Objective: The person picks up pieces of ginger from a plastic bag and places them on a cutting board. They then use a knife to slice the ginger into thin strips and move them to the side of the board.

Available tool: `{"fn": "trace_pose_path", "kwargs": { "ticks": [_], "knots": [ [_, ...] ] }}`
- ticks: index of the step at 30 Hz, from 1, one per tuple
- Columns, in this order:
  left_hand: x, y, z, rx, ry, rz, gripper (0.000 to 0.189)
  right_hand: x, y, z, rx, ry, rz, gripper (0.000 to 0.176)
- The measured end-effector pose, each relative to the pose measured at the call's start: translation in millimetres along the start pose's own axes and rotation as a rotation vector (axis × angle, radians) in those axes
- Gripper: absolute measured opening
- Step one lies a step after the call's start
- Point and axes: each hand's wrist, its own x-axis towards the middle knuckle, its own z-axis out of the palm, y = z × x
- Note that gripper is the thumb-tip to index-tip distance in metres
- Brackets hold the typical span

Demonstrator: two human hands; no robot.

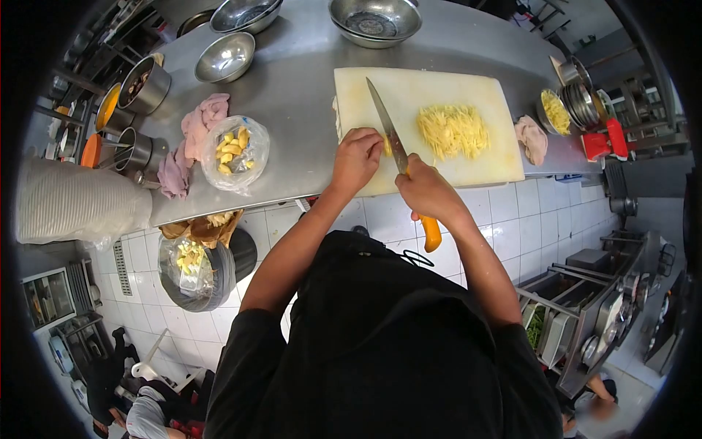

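My right hand [428, 189] is wrapped around the orange handle [432, 235] of a large kitchen knife [387, 124]. The blade points away from me across a white cutting board [468, 88]. Left of the blade, my left hand [357, 157] has its fingers curled over a small yellow vegetable piece [387, 145], mostly hidden by the fingertips. To the right on the board lies a heap of thin yellow shreds [453, 132]. A clear plastic bag [257, 150] left of the board holds peeled yellow chunks [231, 148] that look like ginger.
Pink cloths [206, 121] lie beside the bag, another cloth [531, 140] right of the board. Metal bowls [225, 58] stand at the back. A bowl of yellow shreds [556, 113] and a red object [605, 140] sit far right. A lined bin [194, 282] stands below left. Other people are behind.
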Motion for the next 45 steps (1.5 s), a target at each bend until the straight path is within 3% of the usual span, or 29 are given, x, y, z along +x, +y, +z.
{"fn": "trace_pose_path", "kwargs": {
  "ticks": [13,16,27,34,45],
  "knots": [
    [0.0,2.0,-0.2,0.005,-0.005,-0.019,0.008,5.7,6.7,10.3,0.025,0.024,0.025,0.028],
    [-0.8,1.7,-0.2,-0.001,-0.001,-0.019,0.009,43.5,32.1,34.6,-0.041,0.131,-0.090,0.028],
    [3.0,2.2,1.1,0.018,-0.037,-0.073,0.010,41.2,25.6,23.4,0.071,0.088,-0.052,0.030],
    [3.4,-2.4,3.3,0.028,-0.015,-0.010,0.010,53.9,33.6,16.5,0.166,0.068,-0.112,0.031],
    [-0.4,-0.8,5.4,0.052,0.005,0.002,0.010,33.4,28.4,13.1,0.071,0.062,-0.070,0.031]
  ]
}}
